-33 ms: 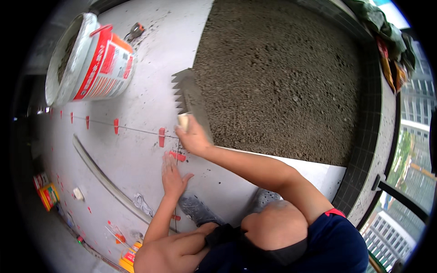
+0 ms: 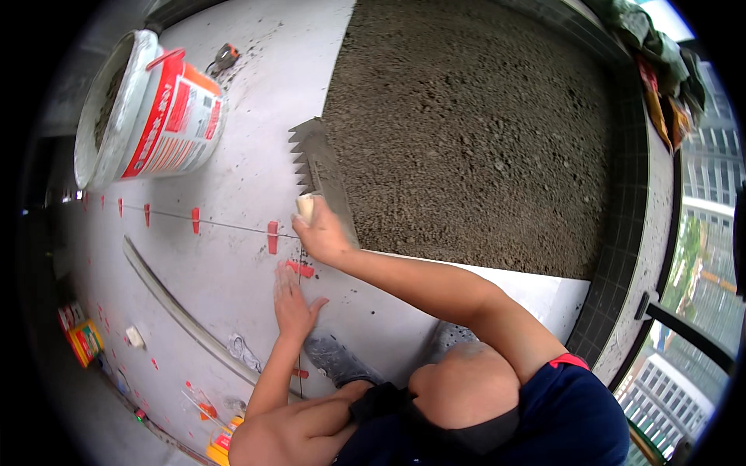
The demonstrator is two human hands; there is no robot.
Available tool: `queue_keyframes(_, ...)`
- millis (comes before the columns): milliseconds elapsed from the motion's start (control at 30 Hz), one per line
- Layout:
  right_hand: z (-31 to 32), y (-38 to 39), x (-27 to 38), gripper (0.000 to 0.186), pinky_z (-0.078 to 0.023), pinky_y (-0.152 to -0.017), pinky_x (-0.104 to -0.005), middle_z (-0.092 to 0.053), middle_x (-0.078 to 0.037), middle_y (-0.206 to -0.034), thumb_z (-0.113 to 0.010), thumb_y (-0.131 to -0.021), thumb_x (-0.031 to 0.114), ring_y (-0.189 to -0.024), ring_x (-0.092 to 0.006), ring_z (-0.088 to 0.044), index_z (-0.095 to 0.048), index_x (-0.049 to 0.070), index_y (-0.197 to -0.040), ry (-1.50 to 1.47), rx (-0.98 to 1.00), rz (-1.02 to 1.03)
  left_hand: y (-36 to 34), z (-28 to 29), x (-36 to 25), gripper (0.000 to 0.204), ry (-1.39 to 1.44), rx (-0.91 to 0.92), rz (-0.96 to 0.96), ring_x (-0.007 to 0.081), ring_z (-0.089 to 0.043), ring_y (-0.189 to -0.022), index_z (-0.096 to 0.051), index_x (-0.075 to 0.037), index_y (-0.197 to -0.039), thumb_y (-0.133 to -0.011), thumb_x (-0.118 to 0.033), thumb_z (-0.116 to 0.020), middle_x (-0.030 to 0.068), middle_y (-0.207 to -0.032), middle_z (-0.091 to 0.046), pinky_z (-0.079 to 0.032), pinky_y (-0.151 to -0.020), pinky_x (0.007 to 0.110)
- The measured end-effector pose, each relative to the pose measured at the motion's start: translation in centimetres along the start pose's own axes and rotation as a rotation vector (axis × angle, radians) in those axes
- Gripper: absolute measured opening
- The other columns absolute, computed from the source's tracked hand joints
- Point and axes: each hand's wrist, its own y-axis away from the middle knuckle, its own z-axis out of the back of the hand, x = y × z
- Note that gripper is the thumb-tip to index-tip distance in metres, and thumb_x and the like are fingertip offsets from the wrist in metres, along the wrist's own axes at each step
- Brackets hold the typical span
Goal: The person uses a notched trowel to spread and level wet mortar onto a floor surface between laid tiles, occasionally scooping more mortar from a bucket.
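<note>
My right hand [image 2: 326,237] is wrapped round the pale handle of a notched trowel [image 2: 325,167]. Its grey blade lies along the edge where the light tiles [image 2: 249,151] meet a bed of dark, crumbly mortar [image 2: 466,140], teeth toward the tiles. My left hand [image 2: 294,309] rests flat on the tiles nearer my feet, fingers stretched and thumb out. Its fingertips lie beside a red tile wedge [image 2: 301,269] on the joint. A second red wedge [image 2: 272,237] stands in the joint to the left of the trowel.
A white and red bucket [image 2: 183,116] holding grey material stands at the far left, near a tape measure [image 2: 225,57]. A long metal straightedge [image 2: 183,303] lies on the left. Dark wall tiles [image 2: 618,210] and a window border the right side. Yellow containers [image 2: 84,342] stand at the lower left.
</note>
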Motion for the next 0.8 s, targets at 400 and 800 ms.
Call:
queue_keyframes(400, 15.7, 0.9, -1.6, 0.044, -0.051, -0.079, -0.0500, -0.064, -0.030, -0.098, -0.061, -0.089, 0.026, -0.090, -0.0457, -0.064, -0.043, -0.001, -0.118, 0.311, -0.255, -0.195, 0.7, 0.3, 1.5, 0.095, -0.050, -0.009, -0.053, 0.0473, -0.034, -0.132, -0.032, 0.006, -0.141, -0.071, -0.039, -0.080, 0.0315, -0.141, -0.039, -0.029, -0.111, 0.048)
queue_keyframes(800, 12.8, 2.0, -1.2, 0.041, -0.050, -0.083, -0.0493, -0.065, -0.027, -0.098, -0.064, -0.084, 0.027, -0.093, -0.0444, -0.062, -0.050, 0.001, -0.112, 0.204, 0.328, -0.081, -0.8, -0.6, 1.8, 0.100, -0.077, -0.013, -0.168, 0.0478, -0.036, -0.131, -0.029, 0.009, -0.142, -0.072, -0.043, -0.078, 0.0313, -0.141, -0.039, -0.030, -0.110, 0.048)
